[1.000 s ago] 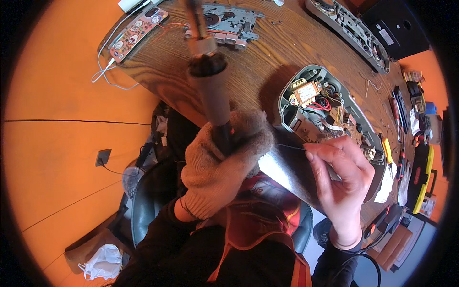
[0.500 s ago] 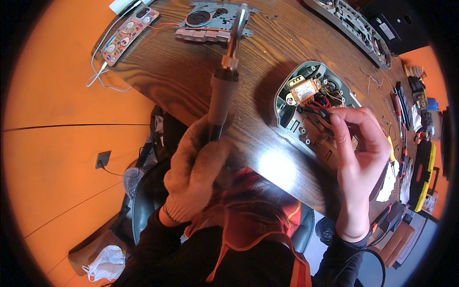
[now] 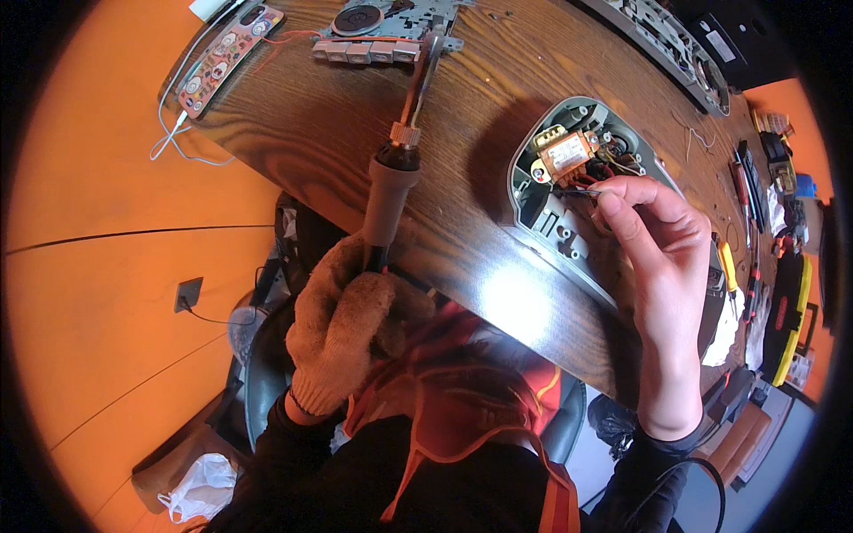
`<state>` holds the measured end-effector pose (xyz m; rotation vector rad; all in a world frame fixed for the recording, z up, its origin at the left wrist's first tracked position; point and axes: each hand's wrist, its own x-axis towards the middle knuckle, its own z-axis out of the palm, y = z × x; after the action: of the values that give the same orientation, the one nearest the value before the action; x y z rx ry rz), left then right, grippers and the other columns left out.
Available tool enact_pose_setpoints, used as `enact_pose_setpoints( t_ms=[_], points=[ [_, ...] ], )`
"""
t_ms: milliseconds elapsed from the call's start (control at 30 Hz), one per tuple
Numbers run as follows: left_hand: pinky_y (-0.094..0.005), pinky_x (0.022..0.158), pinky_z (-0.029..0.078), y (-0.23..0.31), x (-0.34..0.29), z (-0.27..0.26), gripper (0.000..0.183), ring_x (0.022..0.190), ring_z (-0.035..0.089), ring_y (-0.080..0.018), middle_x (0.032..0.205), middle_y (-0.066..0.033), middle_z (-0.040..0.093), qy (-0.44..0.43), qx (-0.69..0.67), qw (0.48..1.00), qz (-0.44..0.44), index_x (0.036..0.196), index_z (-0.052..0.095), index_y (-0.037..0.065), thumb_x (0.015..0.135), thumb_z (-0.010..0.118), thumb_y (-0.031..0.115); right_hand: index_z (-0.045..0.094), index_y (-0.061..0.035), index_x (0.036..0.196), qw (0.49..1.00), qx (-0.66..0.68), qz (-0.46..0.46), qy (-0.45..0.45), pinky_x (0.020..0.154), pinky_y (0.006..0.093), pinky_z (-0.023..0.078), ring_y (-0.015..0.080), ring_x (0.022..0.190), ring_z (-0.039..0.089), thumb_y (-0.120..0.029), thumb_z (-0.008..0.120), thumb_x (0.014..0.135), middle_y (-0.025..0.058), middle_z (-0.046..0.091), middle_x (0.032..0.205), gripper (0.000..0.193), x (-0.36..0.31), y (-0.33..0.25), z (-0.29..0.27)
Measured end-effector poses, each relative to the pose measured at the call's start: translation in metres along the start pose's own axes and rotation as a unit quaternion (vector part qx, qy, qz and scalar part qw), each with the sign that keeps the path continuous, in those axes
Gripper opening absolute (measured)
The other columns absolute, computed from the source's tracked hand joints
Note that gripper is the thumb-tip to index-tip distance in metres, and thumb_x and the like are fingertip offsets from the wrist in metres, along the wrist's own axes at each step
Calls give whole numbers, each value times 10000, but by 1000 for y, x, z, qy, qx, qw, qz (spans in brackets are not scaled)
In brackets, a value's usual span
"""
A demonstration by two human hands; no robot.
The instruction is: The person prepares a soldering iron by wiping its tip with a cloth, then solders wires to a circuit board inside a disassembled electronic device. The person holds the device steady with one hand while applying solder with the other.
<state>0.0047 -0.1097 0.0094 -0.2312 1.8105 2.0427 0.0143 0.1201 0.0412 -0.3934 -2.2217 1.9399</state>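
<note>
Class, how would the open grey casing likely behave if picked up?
The casing would probably feel stiff, given its moulded walls. It may tip toward the end holding the boxy block, which looks dense. Its wires would likely flop, being thin.

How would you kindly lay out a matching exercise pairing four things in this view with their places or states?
1. soldering iron
2. phone
3. right hand
4. yellow-handled tool

A. beside the open casing, to its right
B. bare, fingertips pinched over the open casing
C. held in the gloved left hand
D. connected to a white cable

Pairs: 1-C, 2-D, 3-B, 4-A.
</note>
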Motion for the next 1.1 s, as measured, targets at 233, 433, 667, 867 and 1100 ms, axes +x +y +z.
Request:
enact_pose_setpoints(
  t_ms=[233, 433, 667, 867, 1100],
  points=[
    [-166, 430, 336, -6, -2, -1, 445, 509, 490, -90, 710, -99, 613, -21, -13, 1000, 8, 1220, 447, -47, 898, 427, 260, 669, 9, 891, 998, -34, -42, 17, 694, 188, 447, 64, 749, 572, -32, 638, 822, 33, 657, 829, 86, 1, 5, 5],
    [-173, 449, 352, -6, -3, -4, 449, 538, 512, -103, 702, -96, 613, -42, -18, 999, 1, 1223, 447, -46, 900, 420, 266, 680, -2, 872, 992, -101, -66, 24, 712, 211, 451, 89, 760, 584, -39, 649, 805, 55, 662, 825, 83, 1, 5, 7],
    [-178, 443, 339, -3, -5, -2, 480, 496, 477, -94, 693, -94, 617, -21, -6, 1000, -1, 1211, 455, -43, 894, 425, 316, 680, -3, 849, 984, -160, -78, 28, 695, 231, 450, 114, 735, 582, -36, 658, 785, 64, 649, 780, 75, 1, 2, 7],
    [-187, 424, 342, -4, -4, -4, 473, 481, 474, -94, 698, -97, 622, -24, -2, 1000, 0, 1207, 455, -45, 901, 414, 313, 673, -15, 806, 913, -341, -218, 51, 653, 268, 446, 197, 689, 577, 13, 651, 735, 78, 606, 722, 79, 0, 0, 6],
    [-175, 398, 322, -3, -3, -6, 458, 455, 459, -87, 697, -103, 623, -17, 0, 1000, -6, 1206, 453, -51, 917, 385, 297, 666, -23, 796, 866, -426, -257, 48, 578, 283, 409, 196, 627, 516, 51, 675, 684, 56, 539, 673, 134, -9, -5, 4]
  ],
)
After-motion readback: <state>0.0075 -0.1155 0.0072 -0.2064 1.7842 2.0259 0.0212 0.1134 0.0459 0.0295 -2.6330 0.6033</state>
